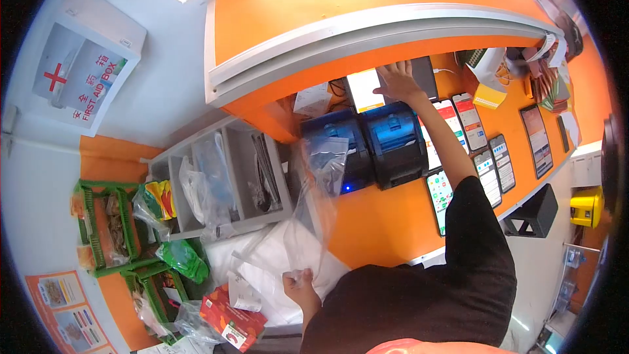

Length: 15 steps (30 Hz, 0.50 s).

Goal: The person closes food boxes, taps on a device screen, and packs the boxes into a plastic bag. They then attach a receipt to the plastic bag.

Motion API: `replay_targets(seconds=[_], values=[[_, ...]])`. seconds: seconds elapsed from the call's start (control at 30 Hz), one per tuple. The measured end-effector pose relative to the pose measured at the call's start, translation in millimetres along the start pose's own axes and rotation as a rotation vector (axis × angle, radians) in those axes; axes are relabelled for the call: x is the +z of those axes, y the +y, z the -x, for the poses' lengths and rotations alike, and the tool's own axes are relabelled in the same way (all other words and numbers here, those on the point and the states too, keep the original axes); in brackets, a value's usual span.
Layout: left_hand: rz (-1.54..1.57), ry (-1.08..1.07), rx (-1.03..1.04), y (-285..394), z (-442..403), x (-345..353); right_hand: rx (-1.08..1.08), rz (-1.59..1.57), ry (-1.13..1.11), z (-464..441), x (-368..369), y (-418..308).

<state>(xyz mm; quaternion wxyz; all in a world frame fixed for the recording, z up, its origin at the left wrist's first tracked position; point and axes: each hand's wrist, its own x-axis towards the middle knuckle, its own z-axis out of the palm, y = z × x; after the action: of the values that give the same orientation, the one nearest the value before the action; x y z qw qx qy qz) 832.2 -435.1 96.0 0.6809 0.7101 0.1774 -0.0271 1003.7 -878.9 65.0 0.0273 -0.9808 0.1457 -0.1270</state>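
Note:
My right hand (400, 81) reaches out with its fingers spread over the lit screen of a tablet (364, 90) at the back of the orange counter (367, 223). Below that hand stand two dark printers (394, 143) (339, 151), side by side. Near my body, my left hand (301, 287) is closed on the clear plastic bag (314, 216), which stretches up toward the left printer. White plastic bags (278, 255) and a red packet (232, 314) with a paper slip (244, 294) lie beside it.
Several phones (468, 121) rest to the right of my right arm, with a larger device (537, 141) beyond. A grey divided tray (226, 180) and green baskets (108, 226) are at the left. An orange shelf (380, 6) overhangs the counter. A black stand (534, 213) is at the right.

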Motion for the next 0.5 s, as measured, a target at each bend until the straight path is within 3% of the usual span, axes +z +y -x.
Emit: replay_targets(seconds=[0.17, 0.27, 0.5], values=[[0.051, -0.004, -0.019, -4.7, -2.0, 2.7, -0.020, -0.017, 0.058, 0.9, 8.8, 2.0], [0.011, -0.013, -0.015, -6.6, -1.9, 2.2, -0.001, 0.074, -0.189, -4.0, 1.2, 2.7], [-0.054, -0.006, 0.009, -9.1, -2.6, 2.3, 0.018, 0.054, -0.187, -4.1, 1.4, 1.9]])
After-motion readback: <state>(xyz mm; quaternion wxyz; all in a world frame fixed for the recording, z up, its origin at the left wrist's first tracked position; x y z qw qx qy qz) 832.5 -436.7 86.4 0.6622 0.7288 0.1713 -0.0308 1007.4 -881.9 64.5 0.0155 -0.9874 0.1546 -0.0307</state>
